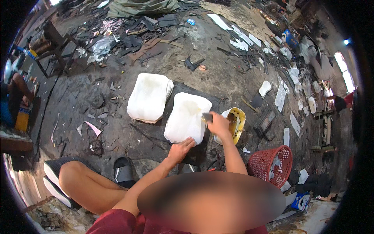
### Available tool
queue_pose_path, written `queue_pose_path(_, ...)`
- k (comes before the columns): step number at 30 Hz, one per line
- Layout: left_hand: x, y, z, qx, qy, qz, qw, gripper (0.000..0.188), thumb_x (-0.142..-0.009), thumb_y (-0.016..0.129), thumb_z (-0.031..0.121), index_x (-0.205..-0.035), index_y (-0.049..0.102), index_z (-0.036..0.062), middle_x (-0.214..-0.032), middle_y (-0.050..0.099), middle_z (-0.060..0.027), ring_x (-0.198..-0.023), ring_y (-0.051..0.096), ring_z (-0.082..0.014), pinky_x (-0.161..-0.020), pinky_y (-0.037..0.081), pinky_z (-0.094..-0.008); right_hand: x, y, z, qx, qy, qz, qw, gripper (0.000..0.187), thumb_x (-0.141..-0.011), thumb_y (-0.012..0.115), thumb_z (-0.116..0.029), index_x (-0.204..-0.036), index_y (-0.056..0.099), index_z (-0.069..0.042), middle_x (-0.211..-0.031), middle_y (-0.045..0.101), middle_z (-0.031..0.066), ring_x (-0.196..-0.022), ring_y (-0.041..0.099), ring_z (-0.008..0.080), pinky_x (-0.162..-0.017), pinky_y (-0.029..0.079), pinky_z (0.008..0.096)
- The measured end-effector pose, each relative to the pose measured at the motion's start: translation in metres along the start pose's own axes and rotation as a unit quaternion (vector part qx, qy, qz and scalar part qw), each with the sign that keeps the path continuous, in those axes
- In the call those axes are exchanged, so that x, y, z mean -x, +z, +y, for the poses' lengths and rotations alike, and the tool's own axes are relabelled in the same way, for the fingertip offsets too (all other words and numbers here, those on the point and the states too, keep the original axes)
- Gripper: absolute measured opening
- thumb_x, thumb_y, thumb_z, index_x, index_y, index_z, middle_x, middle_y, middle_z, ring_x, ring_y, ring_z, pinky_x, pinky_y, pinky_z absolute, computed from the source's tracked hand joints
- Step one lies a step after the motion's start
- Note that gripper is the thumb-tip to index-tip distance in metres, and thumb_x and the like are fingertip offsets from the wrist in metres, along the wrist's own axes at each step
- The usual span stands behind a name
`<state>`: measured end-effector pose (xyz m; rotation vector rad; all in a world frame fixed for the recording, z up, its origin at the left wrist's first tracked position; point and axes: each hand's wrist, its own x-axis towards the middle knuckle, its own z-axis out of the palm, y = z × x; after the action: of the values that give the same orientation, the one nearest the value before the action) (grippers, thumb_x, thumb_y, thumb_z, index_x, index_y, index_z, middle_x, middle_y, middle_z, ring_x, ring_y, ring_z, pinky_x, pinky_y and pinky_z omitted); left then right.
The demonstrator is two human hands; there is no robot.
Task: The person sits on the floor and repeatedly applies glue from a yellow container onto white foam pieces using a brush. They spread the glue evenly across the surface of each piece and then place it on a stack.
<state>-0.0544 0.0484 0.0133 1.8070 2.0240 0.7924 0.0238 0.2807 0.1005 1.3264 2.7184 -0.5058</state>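
A stack of white sheets with rounded corners (187,121) lies on the floor before me, its top sheet stained yellowish toward the far end. My left hand (181,151) rests with fingers stretched out on the stack's near right edge. In my right hand (219,126) is a small, flat, dark tool (207,117) with a yellowish edge, held over the stack's right side; its exact kind is unclear. Just right of that hand stands a yellow-rimmed container (243,124) with brownish stuff inside. A second white stack (148,97) lies to the left, also stained.
A red plastic basket (269,163) with scraps stands by my right forearm. Slippers (124,171) lie near my leg. Dark and white offcuts (148,43) litter the floor farther off. A person (17,93) sits at the far left; another person's red sleeve (348,100) shows at right.
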Motion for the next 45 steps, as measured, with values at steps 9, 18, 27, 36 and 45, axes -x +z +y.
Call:
queue_pose_path(9,-0.009,-0.006,0.004,0.115,-0.046,0.084,0.989,0.055,-0.078,0.057,-0.011,-0.128,0.063,0.0093,-0.131,0.064,-0.0119,-0.121,0.063,-0.0273,-0.084,0.06,-0.0383,-0.017,0.014,0.018,-0.022,-0.117,-0.043,0.992,0.034,-0.086,0.067,-0.021,-0.12,0.069,-0.03,-0.087,0.073,0.0136,-0.082,0.07,0.0378,-0.071,0.055,0.052)
queue_pose_path(18,-0.006,-0.038,-0.009,0.283,-0.326,0.296,0.852,0.033,-0.087,0.058,-0.005,-0.117,0.07,0.0034,-0.112,0.073,-0.0153,-0.091,0.072,-0.024,-0.077,0.056,-0.0337,0.145,0.046,-0.011,-0.019,-0.204,-0.035,0.978,0.045,-0.081,0.063,-0.009,-0.124,0.066,-0.022,-0.099,0.073,0.0083,-0.083,0.07,0.031,-0.068,0.057,0.0451)
queue_pose_path(27,0.005,-0.009,0.035,0.047,-0.124,0.004,0.991,0.072,-0.085,0.059,0.01,-0.152,0.033,0.0109,-0.154,0.041,-0.0207,-0.088,0.07,-0.0391,-0.075,0.059,-0.0472,0.009,-0.025,-0.045,-0.057,-0.162,0.148,0.974,0.03,-0.091,0.057,-0.019,-0.118,0.068,-0.015,-0.108,0.073,0.009,-0.09,0.071,0.0334,-0.077,0.056,0.046)
queue_pose_path(36,0.009,-0.004,0.047,0.127,-0.17,-0.017,0.977,0.081,-0.083,0.063,0.006,-0.156,0.028,0.0075,-0.157,0.033,-0.0252,-0.081,0.072,-0.0352,-0.064,0.058,-0.0463,-0.045,-0.026,-0.053,0.022,-0.087,0.091,0.992,0.035,-0.087,0.061,-0.022,-0.121,0.069,-0.026,-0.095,0.075,0.0118,-0.09,0.072,0.034,-0.078,0.057,0.0498)
queue_pose_path(45,0.024,0.001,-0.02,0.371,-0.493,0.285,0.734,0.044,-0.087,0.061,0.001,-0.131,0.064,0.001,-0.121,0.066,-0.0128,-0.103,0.065,-0.0198,-0.09,0.052,-0.0316,0.052,0.063,-0.031,-0.031,-0.228,-0.055,0.972,0.037,-0.083,0.068,-0.023,-0.12,0.071,-0.028,-0.103,0.074,0.0107,-0.092,0.07,0.033,-0.076,0.057,0.0454)
